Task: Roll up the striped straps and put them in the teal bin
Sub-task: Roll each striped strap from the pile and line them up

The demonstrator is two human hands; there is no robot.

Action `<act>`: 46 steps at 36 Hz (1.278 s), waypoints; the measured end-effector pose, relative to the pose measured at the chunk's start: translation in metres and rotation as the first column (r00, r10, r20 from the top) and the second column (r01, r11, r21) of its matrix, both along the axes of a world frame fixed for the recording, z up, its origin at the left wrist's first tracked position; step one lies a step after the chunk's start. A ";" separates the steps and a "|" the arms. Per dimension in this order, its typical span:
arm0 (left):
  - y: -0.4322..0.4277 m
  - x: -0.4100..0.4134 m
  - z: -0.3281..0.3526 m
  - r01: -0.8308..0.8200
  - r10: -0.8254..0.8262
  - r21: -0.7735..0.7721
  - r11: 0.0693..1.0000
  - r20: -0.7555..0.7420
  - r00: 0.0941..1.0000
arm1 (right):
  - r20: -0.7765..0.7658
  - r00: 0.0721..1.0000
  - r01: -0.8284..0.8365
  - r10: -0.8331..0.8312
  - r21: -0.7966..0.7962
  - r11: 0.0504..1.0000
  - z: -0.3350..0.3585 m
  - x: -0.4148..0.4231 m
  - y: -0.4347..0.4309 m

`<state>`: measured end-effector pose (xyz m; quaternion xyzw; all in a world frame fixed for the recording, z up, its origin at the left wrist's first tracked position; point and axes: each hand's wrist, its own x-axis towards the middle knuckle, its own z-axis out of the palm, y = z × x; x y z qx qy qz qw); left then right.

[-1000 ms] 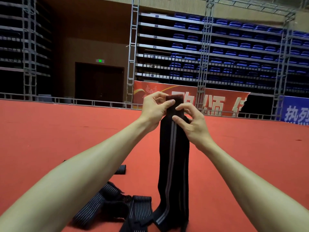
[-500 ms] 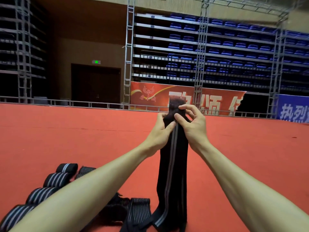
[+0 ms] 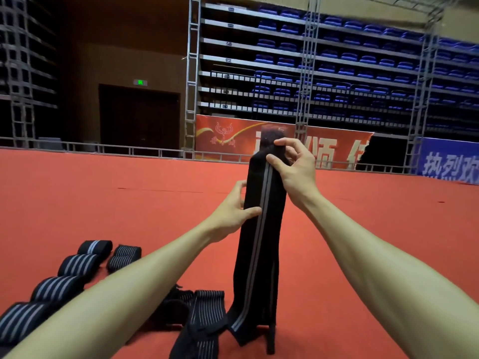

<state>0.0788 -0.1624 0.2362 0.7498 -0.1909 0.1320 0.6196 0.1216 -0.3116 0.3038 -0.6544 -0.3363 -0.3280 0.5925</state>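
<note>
One black striped strap (image 3: 259, 255) hangs upright before us, our right hand (image 3: 295, 174) pinching its top end with curled fingers, our left hand (image 3: 233, 206) gripping its left edge lower down, its tail reaching the red floor (image 3: 103, 203)

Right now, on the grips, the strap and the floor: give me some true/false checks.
1. The right grip pinches the top of the hanging strap. True.
2. The left grip holds the strap lower down than the right grip. True.
3. The strap in hand is plain black. False: it is striped down its length.
4. Rolled straps lie on the floor to the person's left. True.
5. The teal bin stands beside the rolled straps. False: no teal bin is in view.
</note>
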 end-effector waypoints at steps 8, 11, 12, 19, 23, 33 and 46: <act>-0.003 0.000 -0.004 -0.089 0.092 -0.037 0.995 0.084 0.992 | 0.019 1.000 -0.007 0.009 -0.062 0.998 -0.001 -0.002 0.002; -0.004 -0.002 0.000 -0.098 0.106 -0.081 0.992 0.105 0.989 | 0.036 0.999 0.000 0.002 -0.056 0.998 0.007 -0.002 0.000; -0.004 -0.002 0.000 -0.092 0.104 -0.101 0.991 0.115 0.988 | 0.036 0.999 -0.002 0.003 -0.038 0.999 0.011 -0.002 0.000; -0.005 -0.002 -0.018 -0.090 0.076 0.037 0.995 0.276 0.958 | -0.004 1.000 -0.026 0.026 0.095 0.995 0.033 0.001 0.001; 0.005 0.002 -0.039 -0.032 -0.022 0.201 0.979 0.258 0.966 | -0.013 1.000 0.004 -0.002 0.110 0.994 0.039 0.005 -0.002; 0.004 0.007 -0.059 -0.086 0.013 0.251 0.964 0.279 0.960 | -0.048 0.999 -0.001 0.005 0.097 0.995 0.035 0.006 -0.003; 0.014 -0.004 -0.096 0.001 -0.042 0.617 0.787 0.052 0.998 | -0.045 0.999 0.026 -0.020 0.136 0.990 0.045 0.006 -0.008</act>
